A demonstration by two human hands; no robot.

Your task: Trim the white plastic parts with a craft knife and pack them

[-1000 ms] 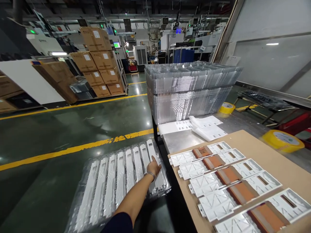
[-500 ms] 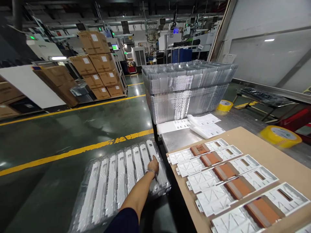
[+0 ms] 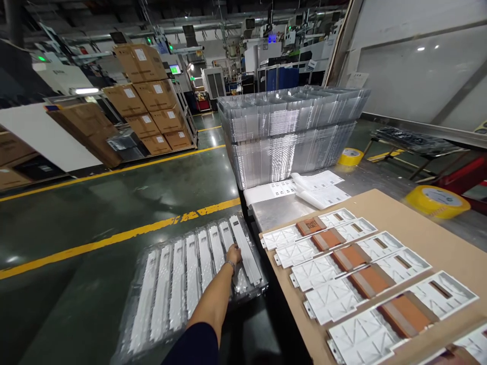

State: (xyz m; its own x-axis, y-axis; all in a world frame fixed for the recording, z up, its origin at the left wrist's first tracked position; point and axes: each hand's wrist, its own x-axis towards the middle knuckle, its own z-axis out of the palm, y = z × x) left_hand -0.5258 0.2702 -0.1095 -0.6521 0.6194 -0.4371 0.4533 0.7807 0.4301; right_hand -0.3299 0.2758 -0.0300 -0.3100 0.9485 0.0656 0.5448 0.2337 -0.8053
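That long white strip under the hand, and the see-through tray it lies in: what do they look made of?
The long white strip, which the left hand touches, looks like moulded plastic: matt, even white, ribbed like its neighbours. The tray looks like thin clear formed plastic: glossy, with floor showing through and glinting edges. Neither is certain.

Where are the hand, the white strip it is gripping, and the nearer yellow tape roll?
left hand (image 3: 235,253), head view, on the back of the hand.
white strip (image 3: 247,251), head view, on its middle stretch, just right of the hand.
tape roll (image 3: 437,201), head view, on its flat top face.
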